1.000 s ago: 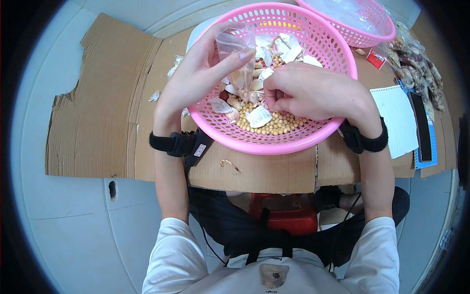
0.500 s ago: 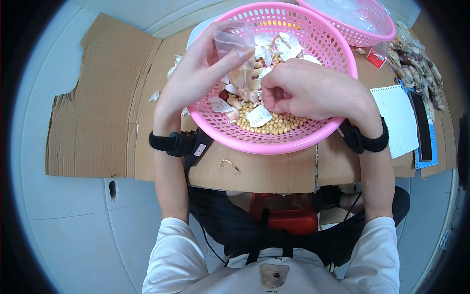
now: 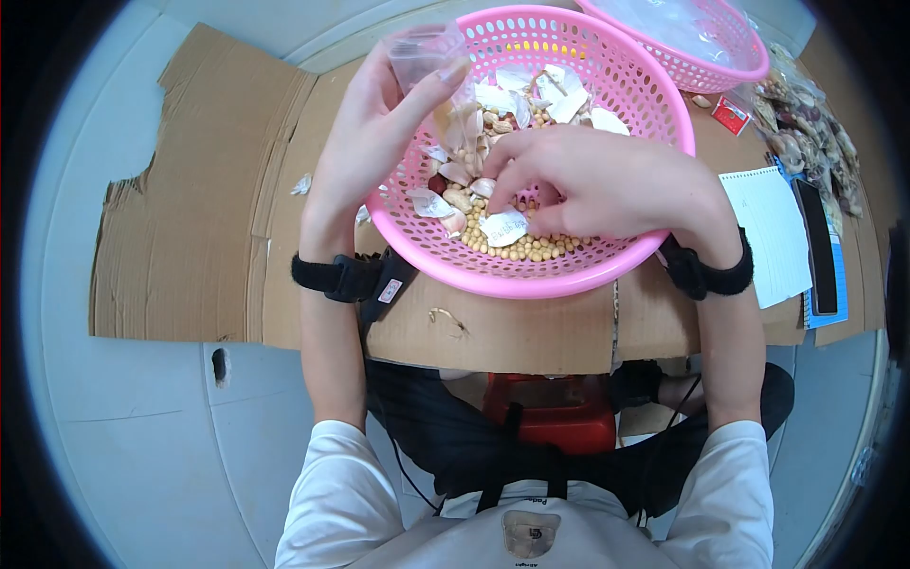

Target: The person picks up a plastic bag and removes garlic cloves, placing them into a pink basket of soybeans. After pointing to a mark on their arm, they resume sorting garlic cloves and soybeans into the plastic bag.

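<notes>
My left hand (image 3: 365,128) grips a clear plastic bag (image 3: 424,55) between thumb and fingers, over the left side of a pink perforated basket (image 3: 531,284). Pale pieces show in the bag's lower part. Inside the basket, my right hand (image 3: 607,175) hangs palm down with fingers apart. Its fingertips are beside a garlic clove (image 3: 482,187), and the thumb is by a white paper scrap (image 3: 503,228) with writing. Around them lie yellow soybeans (image 3: 526,250), a peanut (image 3: 459,199), a dark red round piece (image 3: 437,184) and more paper scraps (image 3: 564,93).
Behind stands a second pink basket (image 3: 749,68) with clear plastic in it. At right are a red packet (image 3: 730,115), filled plastic bags (image 3: 815,133), a notebook page (image 3: 763,237) and a black phone-like object (image 3: 815,247). Cardboard (image 3: 199,209) covers the table; a thin root-like scrap (image 3: 447,321) lies in front.
My left hand and the bag have shifted slightly up and left. My right hand's curled fingers have spread apart, reaching towards the garlic clove.
</notes>
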{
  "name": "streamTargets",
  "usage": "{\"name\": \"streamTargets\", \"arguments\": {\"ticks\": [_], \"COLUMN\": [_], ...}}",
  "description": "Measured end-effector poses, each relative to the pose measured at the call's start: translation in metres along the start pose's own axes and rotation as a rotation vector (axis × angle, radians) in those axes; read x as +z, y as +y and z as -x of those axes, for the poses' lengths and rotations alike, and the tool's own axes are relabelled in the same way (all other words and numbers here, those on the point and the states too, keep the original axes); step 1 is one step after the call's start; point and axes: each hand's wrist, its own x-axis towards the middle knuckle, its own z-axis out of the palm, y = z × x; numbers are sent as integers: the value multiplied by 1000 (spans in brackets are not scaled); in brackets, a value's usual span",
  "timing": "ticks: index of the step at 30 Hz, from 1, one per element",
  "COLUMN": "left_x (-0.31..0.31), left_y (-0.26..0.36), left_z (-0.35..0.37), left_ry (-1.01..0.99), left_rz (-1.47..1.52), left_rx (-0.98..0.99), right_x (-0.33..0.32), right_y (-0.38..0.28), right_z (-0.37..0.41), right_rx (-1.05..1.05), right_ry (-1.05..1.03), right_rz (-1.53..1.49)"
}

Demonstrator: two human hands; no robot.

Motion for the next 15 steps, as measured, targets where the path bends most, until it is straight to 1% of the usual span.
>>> {"name": "streamTargets", "arguments": {"ticks": [1,4,8,10,14,15], "left_x": [0,1,2,1,2,1], "left_y": [1,-1,0,1,1,1], "left_z": [1,1,1,0,0,1], "left_ry": [-21,-43,-34,-35,-33,-34], "left_rz": [8,28,37,21,17,16], "left_rx": [0,-5,-6,-15,-14,-14], "right_x": [0,-4,-2,-9,-8,-4], "right_y": [0,-8,-9,-17,-14,-8], "right_z": [-1,1,0,0,0,0], "right_rx": [-20,19,-62,126,100,55], "right_ry": [-91,-140,-61,-125,-133,-109], "right_rz": [68,30,63,4,-19,8]}}
